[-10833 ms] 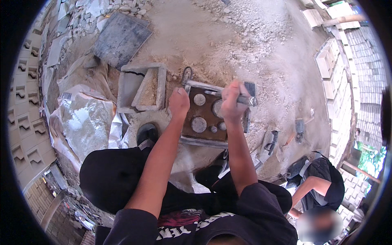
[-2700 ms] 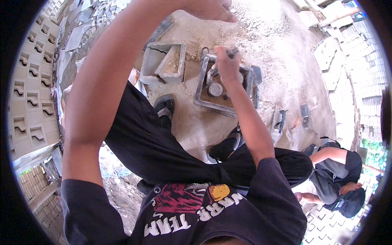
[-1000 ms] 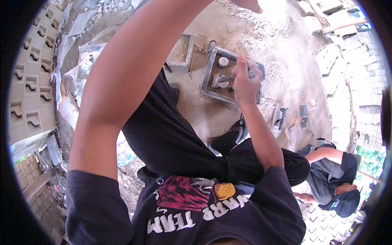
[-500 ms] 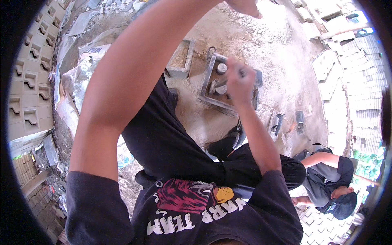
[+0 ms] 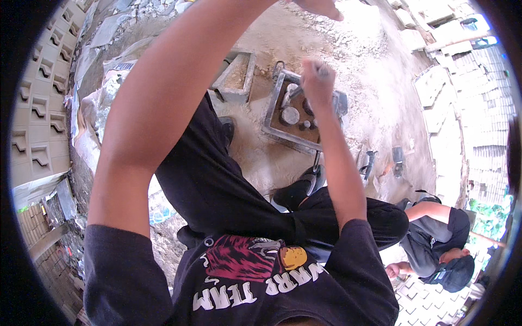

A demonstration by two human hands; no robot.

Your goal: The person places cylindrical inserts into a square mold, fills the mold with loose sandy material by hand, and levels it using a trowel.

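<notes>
My right hand (image 5: 317, 89) is closed round a grey tool with a rounded handle end (image 5: 324, 71). Its bar-like lower part (image 5: 293, 93) reaches down into a square metal mould (image 5: 275, 130); the kind of tool cannot be made out. Inside the mould, round grey discs (image 5: 290, 115) and small pegs stand out of brown, sandy material. At the top edge, beyond the mould, my left hand (image 5: 321, 6) is partly cut off by the picture. Its visible fingers stretch out, and nothing shows in them.
Left of the mould stands a rectangular trough (image 5: 250, 76) with sandy material in it. A pile of pale powder (image 5: 364, 32) lies beyond. Dark tools (image 5: 370, 163) rest on the floor at right. Another person (image 5: 435, 233) sits at lower right. Patterned blocks (image 5: 41, 108) are stacked at left.
My right hand has risen slightly, and the tool in it has shifted toward the mould's far side, uncovering a disc and pegs nearer me. My left arm has moved a little left.
</notes>
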